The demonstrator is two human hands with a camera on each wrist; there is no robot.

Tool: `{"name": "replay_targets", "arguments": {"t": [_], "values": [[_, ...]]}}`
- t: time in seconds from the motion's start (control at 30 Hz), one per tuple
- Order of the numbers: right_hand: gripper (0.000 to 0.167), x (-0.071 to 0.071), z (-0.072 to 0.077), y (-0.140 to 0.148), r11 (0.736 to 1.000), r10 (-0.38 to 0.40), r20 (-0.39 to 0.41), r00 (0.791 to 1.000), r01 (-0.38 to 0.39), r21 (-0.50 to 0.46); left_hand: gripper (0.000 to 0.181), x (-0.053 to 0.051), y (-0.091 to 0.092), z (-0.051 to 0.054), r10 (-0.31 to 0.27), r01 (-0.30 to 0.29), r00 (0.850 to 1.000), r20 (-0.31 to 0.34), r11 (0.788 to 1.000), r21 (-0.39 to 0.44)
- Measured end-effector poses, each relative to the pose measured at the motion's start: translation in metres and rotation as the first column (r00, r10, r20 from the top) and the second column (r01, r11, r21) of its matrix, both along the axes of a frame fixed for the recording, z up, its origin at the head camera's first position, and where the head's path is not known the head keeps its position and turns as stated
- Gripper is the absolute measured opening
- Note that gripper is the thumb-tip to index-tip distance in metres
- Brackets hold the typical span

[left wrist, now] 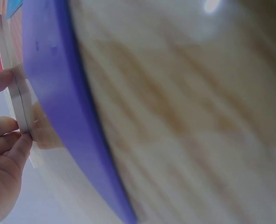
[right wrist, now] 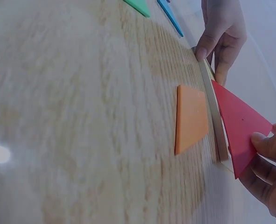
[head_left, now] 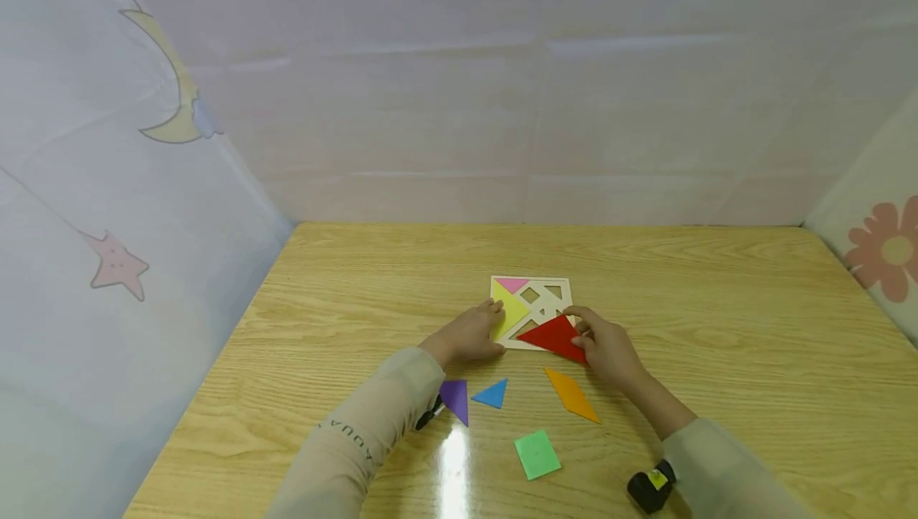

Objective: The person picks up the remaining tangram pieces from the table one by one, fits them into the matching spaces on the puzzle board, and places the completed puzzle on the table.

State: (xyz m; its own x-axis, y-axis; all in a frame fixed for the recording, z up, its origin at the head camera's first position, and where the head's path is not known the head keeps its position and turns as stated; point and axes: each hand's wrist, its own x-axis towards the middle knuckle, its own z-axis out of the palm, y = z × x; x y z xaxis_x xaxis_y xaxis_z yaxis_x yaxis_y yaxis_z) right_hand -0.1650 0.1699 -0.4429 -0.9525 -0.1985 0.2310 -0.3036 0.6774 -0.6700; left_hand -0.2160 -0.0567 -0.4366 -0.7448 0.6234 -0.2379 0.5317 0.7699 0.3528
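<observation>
A square wooden board [head_left: 566, 289] lies on the table, with a pink triangle [head_left: 512, 285] and a large yellow triangle [head_left: 511, 308] in its left part. My left hand [head_left: 471, 333] grips the board's lower left corner; in the left wrist view that hand [left wrist: 4, 154] has thumb and fingers at the board's edge. Between thumb and fingers, my right hand [head_left: 610, 350] holds a large red triangle [head_left: 555, 337] tilted over the board's lower right part. The right wrist view shows this red triangle [right wrist: 243, 126] partly over the board's edge, the right hand [right wrist: 271, 163] at its outer corner.
Nearer than the board lie a purple triangle [head_left: 456, 399] by the left sleeve, a blue triangle [head_left: 492, 395], an orange parallelogram [head_left: 572, 396] and a green square [head_left: 537, 455]. Printed cloth walls [head_left: 531, 104] stand behind and beside the wooden table [head_left: 358, 280].
</observation>
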Motion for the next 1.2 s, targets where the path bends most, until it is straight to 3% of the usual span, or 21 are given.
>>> {"name": "replay_targets", "arguments": {"t": [0.93,1.2], "values": [[0.04,-0.014,-0.001,-0.008,0.996,0.085,0.03,0.996,-0.086,0.025,0.062,0.0,0.001,0.0,0.002,-0.002,1.0,-0.005,1.0,0.001],[0.044,-0.017,0.001,-0.01,0.992,0.096,0.032,0.995,-0.098,0.077,0.062,0.0,0.001,-0.001,0.002,-0.002,1.0,-0.006,1.0,0.002]]}}
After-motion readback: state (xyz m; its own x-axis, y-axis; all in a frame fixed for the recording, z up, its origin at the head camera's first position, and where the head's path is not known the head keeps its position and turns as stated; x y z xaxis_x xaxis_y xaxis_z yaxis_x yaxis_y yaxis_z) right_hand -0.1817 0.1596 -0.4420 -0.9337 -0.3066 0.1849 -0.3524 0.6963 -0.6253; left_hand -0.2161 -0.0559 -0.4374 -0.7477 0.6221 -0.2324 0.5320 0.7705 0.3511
